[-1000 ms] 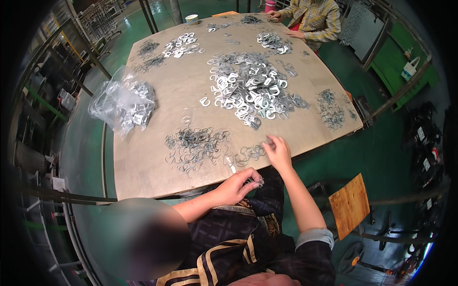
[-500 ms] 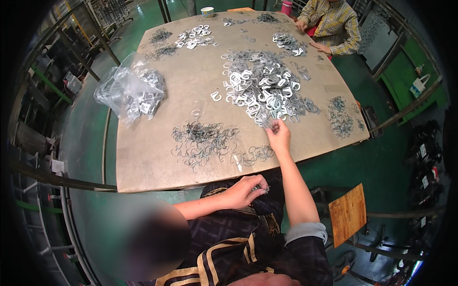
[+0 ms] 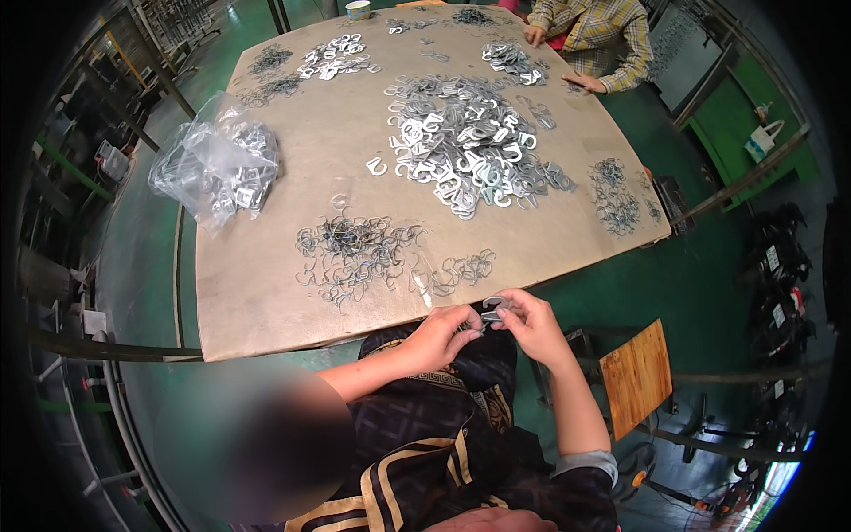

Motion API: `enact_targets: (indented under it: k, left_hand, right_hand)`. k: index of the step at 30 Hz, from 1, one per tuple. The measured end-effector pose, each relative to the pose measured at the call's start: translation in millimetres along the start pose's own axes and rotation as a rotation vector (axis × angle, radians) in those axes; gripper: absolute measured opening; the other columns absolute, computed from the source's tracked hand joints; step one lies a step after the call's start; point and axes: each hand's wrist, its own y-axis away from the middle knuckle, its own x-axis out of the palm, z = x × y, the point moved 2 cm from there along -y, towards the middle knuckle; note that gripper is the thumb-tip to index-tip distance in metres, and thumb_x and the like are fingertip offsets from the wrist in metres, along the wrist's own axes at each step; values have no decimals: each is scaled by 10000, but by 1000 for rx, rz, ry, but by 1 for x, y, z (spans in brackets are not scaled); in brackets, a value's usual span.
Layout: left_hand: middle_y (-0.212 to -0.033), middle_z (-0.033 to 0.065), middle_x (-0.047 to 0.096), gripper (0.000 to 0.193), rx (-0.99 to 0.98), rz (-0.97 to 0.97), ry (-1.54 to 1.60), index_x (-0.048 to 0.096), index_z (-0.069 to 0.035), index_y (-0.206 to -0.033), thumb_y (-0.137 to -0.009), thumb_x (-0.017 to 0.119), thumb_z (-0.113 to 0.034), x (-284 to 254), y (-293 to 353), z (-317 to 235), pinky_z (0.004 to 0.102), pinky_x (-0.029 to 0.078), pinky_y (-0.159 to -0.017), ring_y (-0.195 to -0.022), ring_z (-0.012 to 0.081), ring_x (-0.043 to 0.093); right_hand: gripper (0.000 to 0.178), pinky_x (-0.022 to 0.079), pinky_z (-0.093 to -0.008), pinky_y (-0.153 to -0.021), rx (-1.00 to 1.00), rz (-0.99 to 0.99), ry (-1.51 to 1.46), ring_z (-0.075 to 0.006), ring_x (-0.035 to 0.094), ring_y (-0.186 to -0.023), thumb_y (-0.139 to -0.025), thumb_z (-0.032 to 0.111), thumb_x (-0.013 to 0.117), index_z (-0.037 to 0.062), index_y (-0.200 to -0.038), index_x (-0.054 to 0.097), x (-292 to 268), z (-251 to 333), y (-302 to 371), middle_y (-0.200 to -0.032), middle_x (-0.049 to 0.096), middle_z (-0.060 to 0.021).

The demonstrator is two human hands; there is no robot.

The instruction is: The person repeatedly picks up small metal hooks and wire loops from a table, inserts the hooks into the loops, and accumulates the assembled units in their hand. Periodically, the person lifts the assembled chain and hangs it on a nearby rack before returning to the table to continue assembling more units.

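Note:
My right hand [image 3: 535, 332] pinches a flat silver metal hook [image 3: 495, 307] just off the table's near edge, above my lap. Fingertip to fingertip with it, my left hand [image 3: 441, 339] is closed on a small thin metal piece, mostly hidden by the fingers; it looks like a bent wire clip. The hook's lower end meets the left fingertips. On the table ahead lies a large heap of similar silver hooks [image 3: 470, 142]. Nearer to me, to the left, is a loose pile of bent wire clips [image 3: 355, 248], with a few more clips [image 3: 461, 270] beside it.
A clear plastic bag of metal parts [image 3: 222, 168] lies at the brown table's [image 3: 257, 293] left edge. Smaller piles of hooks [image 3: 337, 58] and clips [image 3: 618, 197] are spread around. Across the table, at the far right, sits a person in a checked shirt [image 3: 603, 40]. A wooden stool [image 3: 636, 377] stands to my right.
My right hand has come back from the hook heap to my left hand, bringing a hook. My left hand has risen slightly toward the table edge. The view has shifted a little.

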Motion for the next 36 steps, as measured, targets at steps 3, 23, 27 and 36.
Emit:
enact_targets:
  k: [3,23,27,36]
  left_hand:
    - [-847,120,604,120,17,5,-76,544,-28,-919,-853,644,-33,4,0,3,384,461,-749,-825,312,596]
    - [-797,138,662,74,19,-138,-333,668,-30,-810,-784,703,-89,-24,-6,16,408,496,-717,-775,358,618]
    - [-770,95,624,78,-68,-338,-1032,674,-60,-684,-731,663,-121,-62,-24,44,384,462,-714,-795,284,577]
    - [-823,98,641,149,-91,-109,-1320,690,-55,-677,-727,582,-144,-56,-57,65,390,455,-740,-859,276,584]
  right_hand:
    - [261,542,-293,-661,-21,-24,137,-170,694,-733,-908,2,549,-39,-1163,581,6,11,10,-921,680,-143]
    - [276,539,-301,-643,-223,-271,349,-210,670,-695,-781,-23,667,36,-1051,658,25,17,31,-812,656,-95]
    - [267,526,-336,-626,-222,-265,430,-245,664,-700,-785,7,663,49,-1048,676,25,21,34,-823,650,-99]
    - [317,507,-359,-616,-298,-305,472,-286,634,-689,-773,3,662,70,-1082,682,24,20,38,-819,630,-101]
